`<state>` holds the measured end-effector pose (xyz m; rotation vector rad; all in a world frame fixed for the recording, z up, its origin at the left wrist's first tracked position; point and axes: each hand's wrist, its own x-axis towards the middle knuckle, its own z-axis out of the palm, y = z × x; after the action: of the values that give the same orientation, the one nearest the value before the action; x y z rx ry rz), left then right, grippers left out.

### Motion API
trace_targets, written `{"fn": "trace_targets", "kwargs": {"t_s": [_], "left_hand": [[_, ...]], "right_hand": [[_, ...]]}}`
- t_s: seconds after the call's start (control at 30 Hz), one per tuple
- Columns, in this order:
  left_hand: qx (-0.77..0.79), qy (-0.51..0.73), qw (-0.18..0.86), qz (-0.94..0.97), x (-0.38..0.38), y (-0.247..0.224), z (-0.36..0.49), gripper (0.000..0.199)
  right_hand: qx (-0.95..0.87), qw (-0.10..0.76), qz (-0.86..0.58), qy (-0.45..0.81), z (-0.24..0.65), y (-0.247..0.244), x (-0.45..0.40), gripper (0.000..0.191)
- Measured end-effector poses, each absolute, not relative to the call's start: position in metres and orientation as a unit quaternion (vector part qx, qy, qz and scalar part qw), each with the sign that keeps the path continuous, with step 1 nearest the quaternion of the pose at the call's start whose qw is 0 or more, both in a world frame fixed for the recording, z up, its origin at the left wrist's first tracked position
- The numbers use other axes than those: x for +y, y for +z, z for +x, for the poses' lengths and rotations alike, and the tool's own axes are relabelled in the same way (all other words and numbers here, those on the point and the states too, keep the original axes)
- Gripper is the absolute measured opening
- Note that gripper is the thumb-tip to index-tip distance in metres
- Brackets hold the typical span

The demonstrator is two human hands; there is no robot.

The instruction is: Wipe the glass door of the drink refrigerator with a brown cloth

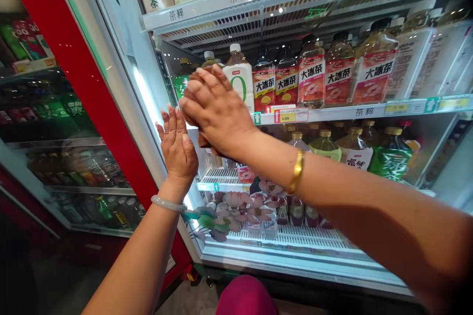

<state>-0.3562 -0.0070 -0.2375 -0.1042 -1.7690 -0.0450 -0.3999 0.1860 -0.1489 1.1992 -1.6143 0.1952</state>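
My left hand (pixel 178 150) is raised with its fingers stretched upward, flat at the cooler's lit left edge. It holds nothing that I can see, and a pale bangle (pixel 168 204) circles its wrist. Higher up and to the right, my right hand (pixel 218 108) has bent fingers pressed together over a dark brown patch that I cannot make out. A gold bracelet (pixel 296 172) is on that forearm. Behind this hand stands a white-labelled bottle (pixel 240 83) marked 0, beside several iced tea bottles (pixel 311 76) with red and pink labels.
Shelf edges (pixel 328 114) carry price tags. A lower row holds gold-capped bottles (pixel 354 150). Flower shapes (pixel 232 211) overlie the bottom shelves. To the left, a red frame (pixel 84 69) borders another drinks cooler (pixel 70 142). Something magenta and rounded (pixel 246 298) is at the bottom.
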Motion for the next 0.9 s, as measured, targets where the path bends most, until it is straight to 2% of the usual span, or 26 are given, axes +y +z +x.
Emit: {"fn": "trace_targets", "kwargs": {"t_s": [0.13, 0.27, 0.47, 0.63, 0.77, 0.9], "left_hand": [[-0.765, -0.028, 0.641, -0.058, -0.006, -0.253, -0.355, 0.064], [-0.790, -0.038, 0.610, -0.053, 0.014, -0.275, -0.349, 0.059], [-0.764, -0.109, 0.636, -0.010, 0.073, -0.287, -0.370, 0.062], [-0.735, -0.189, 0.649, 0.055, 0.121, -0.306, -0.384, 0.062], [-0.748, -0.195, 0.631, 0.060, 0.152, -0.329, -0.386, 0.061], [-0.744, -0.177, 0.642, 0.049, 0.168, -0.338, -0.391, 0.061]], "right_hand": [[-0.650, 0.520, 0.553, 0.040, -0.397, -0.192, 0.180, 0.046], [-0.591, 0.569, 0.572, 0.017, -0.416, -0.229, 0.234, 0.038], [-0.629, 0.602, 0.467, 0.156, -0.425, -0.219, 0.262, 0.038], [-0.617, 0.598, 0.487, 0.155, -0.420, -0.263, 0.262, 0.034], [-0.626, 0.595, 0.467, 0.190, -0.426, -0.289, 0.311, 0.037], [-0.624, 0.619, 0.402, 0.258, -0.430, -0.272, 0.326, 0.036]]}}
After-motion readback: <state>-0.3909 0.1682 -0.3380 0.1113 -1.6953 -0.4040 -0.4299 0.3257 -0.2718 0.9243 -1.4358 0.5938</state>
